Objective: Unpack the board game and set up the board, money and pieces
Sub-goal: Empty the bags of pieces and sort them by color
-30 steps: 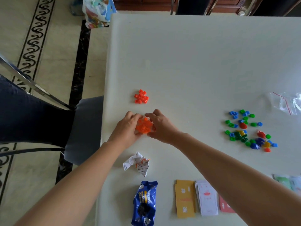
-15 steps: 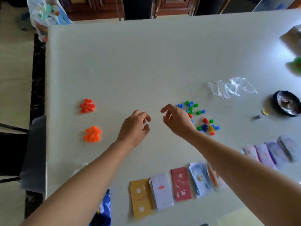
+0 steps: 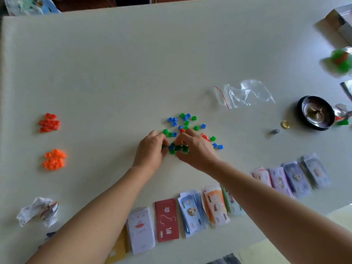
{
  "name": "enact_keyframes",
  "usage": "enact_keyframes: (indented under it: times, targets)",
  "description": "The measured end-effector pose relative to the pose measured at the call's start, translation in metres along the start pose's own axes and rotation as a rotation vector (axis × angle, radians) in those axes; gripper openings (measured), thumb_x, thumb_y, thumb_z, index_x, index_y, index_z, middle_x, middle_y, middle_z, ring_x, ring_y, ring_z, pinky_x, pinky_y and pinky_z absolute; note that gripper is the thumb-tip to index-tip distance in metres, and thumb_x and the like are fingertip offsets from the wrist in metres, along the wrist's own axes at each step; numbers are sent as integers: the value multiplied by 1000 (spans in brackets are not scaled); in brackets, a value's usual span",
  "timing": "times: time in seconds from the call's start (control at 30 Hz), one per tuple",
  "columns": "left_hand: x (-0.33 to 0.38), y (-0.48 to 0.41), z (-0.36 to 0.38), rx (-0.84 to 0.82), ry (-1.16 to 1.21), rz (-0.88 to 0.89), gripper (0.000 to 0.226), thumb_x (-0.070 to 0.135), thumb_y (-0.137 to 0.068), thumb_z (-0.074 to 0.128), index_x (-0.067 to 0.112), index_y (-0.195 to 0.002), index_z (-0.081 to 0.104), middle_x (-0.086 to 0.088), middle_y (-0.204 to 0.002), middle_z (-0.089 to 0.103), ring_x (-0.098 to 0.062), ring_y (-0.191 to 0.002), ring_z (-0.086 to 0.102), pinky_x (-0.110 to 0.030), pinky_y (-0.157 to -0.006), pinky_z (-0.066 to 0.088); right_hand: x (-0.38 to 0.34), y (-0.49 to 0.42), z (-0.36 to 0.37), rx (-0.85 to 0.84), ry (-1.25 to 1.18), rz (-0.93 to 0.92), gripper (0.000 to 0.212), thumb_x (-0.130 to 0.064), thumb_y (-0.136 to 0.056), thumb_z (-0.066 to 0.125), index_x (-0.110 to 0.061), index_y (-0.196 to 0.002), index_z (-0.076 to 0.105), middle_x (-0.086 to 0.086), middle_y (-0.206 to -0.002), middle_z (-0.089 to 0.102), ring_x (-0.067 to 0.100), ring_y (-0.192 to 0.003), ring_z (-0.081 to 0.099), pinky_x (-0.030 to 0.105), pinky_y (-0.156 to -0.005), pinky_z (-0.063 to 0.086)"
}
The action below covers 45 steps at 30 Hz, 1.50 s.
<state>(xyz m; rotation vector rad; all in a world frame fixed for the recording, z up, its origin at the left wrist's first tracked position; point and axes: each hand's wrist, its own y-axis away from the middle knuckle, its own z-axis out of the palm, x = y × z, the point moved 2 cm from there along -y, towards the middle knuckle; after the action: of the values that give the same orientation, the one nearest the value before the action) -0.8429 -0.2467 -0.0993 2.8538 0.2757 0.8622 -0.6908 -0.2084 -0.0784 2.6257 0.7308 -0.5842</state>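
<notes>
- My left hand [image 3: 152,147] and right hand [image 3: 196,149] meet just below the middle of the frame, fingertips facing each other.
- Both hands have their fingers curled in, pinching at the near edge of the green and blue pieces [image 3: 182,126]. A small clump of them sits right between my fingertips, touching both hands.
- The rest of those pieces are scattered on the table [image 3: 133,63] just above and to the right of my knuckles. A few red ones are mixed in beside my right hand.
- At the left of the frame, well apart from my hands, lie a red pile [image 3: 50,122] and below it an orange pile [image 3: 54,159].
- An empty clear bag [image 3: 245,93] lies to the upper right of the scattered pieces.
- Further right are a die [image 3: 276,131], a gold coin [image 3: 285,124] and a black dish [image 3: 315,112].
- Along the lower edge, under my forearms, are a red card deck [image 3: 167,220], a white deck [image 3: 141,229] and money stacks [image 3: 192,210].
- A crumpled paper [image 3: 38,210] lies at the lower left.
</notes>
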Motion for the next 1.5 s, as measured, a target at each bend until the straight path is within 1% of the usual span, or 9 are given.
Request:
enact_keyframes:
  times: [0.17, 0.37, 0.5, 0.63, 0.8, 0.93, 1.13, 1.37, 1.5]
  targets:
    - [-12, 5, -5, 89, 213, -197, 11, 9, -83, 63, 16, -90, 67, 0, -86, 63, -15, -69, 55, -25, -68, 41, -8, -8, 12, 30, 116, -103, 38, -37, -71, 80, -14, -98, 66, 5, -103, 50, 22, -77, 49, 30, -56, 29]
    - [4, -5, -16, 148, 1063, -634, 34, -2, -88, 29, 8, -73, 58, -8, -71, 56, -18, -57, 51, -23, -48, 48, -2, -10, 11, 100, -51, -82, 15, -29, -79, 70, -15, -82, 67, 1, -90, 52, 15, -66, 47, 27, -53, 31]
    - [11, -13, -14, 64, 543, -427, 6, 15, -90, 52, 16, -88, 57, 4, -70, 51, -13, -62, 47, -27, -57, 35, 13, -19, -10, 103, -784, 240, 16, -17, -86, 51, -17, -71, 57, 0, -72, 59, 6, -52, 42, 24, -53, 35]
    - [18, -19, -4, 14, -33, -175, 30, 15, -89, 58, 19, -117, 49, -2, -97, 54, -23, -84, 54, -29, -66, 35, 25, -23, -26, 45, -1203, 458, 25, -9, -89, 34, -6, -76, 54, 15, -75, 62, 13, -47, 31, 21, -43, 22]
    - [20, -32, 1, -45, -176, -117, 18, 17, -98, 48, 10, -114, 48, -11, -115, 54, -28, -102, 55, -32, -79, 40, 39, -29, -31, 119, -840, 439, 15, -10, -89, 51, -16, -77, 57, -3, -61, 45, 10, -51, 37, 24, -50, 32]
    - [14, -36, -5, 84, 171, -304, 20, 16, -99, 37, 3, -95, 52, -12, -93, 57, -30, -87, 51, -34, -73, 34, 48, -35, -28, 102, -347, 295, 20, -10, -79, 62, -25, -92, 62, -9, -55, 39, 8, -50, 37, 26, -50, 31]
    - [16, -35, -8, 28, 947, -695, 20, 9, -85, 27, 17, -67, 33, 0, -54, 31, -13, -39, 23, -15, -36, 20, 39, -39, -25, 50, -22, 95, 21, -19, -83, 62, -27, -102, 61, -10, -64, 41, 17, -65, 47, 26, -49, 29]
    - [22, -34, -9, 35, 1457, -778, 28, 13, -84, 24, 13, -65, 44, 2, -46, 33, -10, -34, 21, -16, -36, 12, 44, -47, -26, 84, -80, 145, 4, -26, -84, 59, -24, -88, 59, -5, -66, 53, 18, -62, 51, 26, -49, 33]
    - [20, -36, -10, 32, 1159, -697, 28, 22, -83, 33, 15, -57, 41, 1, -49, 40, -15, -41, 28, -21, -41, 19, 51, -49, -32, 166, -402, 247, 5, -21, -82, 57, -20, -78, 57, -8, -56, 47, 17, -53, 46, 36, -52, 46]
